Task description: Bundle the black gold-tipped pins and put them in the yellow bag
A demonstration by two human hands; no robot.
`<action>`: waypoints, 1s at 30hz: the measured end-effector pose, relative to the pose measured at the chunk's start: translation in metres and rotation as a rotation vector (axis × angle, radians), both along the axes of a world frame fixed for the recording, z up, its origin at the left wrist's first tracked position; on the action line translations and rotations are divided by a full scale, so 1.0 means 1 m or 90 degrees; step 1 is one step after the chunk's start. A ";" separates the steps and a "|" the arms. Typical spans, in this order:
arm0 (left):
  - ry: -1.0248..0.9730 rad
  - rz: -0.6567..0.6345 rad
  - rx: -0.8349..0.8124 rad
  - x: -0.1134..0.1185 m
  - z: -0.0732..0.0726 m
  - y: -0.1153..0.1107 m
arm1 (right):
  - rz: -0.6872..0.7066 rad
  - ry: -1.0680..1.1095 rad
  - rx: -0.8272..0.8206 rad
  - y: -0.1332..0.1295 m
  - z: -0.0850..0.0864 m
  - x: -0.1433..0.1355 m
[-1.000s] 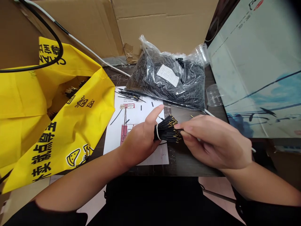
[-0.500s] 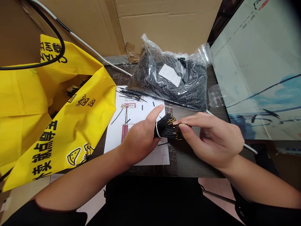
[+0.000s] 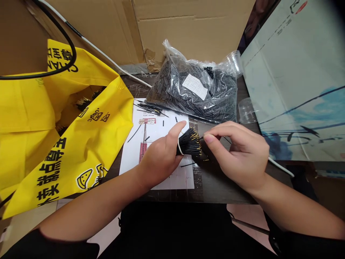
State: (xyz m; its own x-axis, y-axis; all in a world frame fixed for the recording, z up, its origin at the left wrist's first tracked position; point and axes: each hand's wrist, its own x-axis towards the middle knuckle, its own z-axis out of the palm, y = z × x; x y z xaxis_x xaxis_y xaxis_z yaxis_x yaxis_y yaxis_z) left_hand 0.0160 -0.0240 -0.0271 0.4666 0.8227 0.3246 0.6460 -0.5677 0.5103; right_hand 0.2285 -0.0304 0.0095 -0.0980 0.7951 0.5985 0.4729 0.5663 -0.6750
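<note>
My left hand is wrapped round a bundle of black wires with brass-coloured tips, its thumb raised. A white band circles the bundle, and the tipped ends fan out to the right. Just beyond those ends, my right hand pinches a thin black wire between thumb and forefinger. One end of this wire points at the bundle; the other sticks out behind the fingers. Below the hands lies a printed sheet with several loose black wires on its far edge.
A clear plastic bag full of short black tubes stands behind the hands. Two clear plastic cups are at its right. At the left a yellow bag holds more brass-tipped bundles. Cardboard backs the table; a pale printed panel rises at right.
My right hand has drawn slightly back and up from the bundle's tips with the wire in its pinch. The bundle has tilted a little; my left hand keeps its grip.
</note>
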 end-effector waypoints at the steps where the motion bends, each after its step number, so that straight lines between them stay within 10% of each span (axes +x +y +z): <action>1: -0.003 0.001 -0.007 0.000 0.000 0.000 | -0.010 -0.010 -0.004 0.000 0.000 0.000; 15: -0.054 -0.032 -0.113 0.005 0.009 -0.003 | -0.009 -0.084 0.106 -0.005 0.008 0.001; 30: -0.078 -0.050 -0.024 0.002 0.001 -0.001 | -0.066 0.057 -0.100 0.002 -0.006 0.002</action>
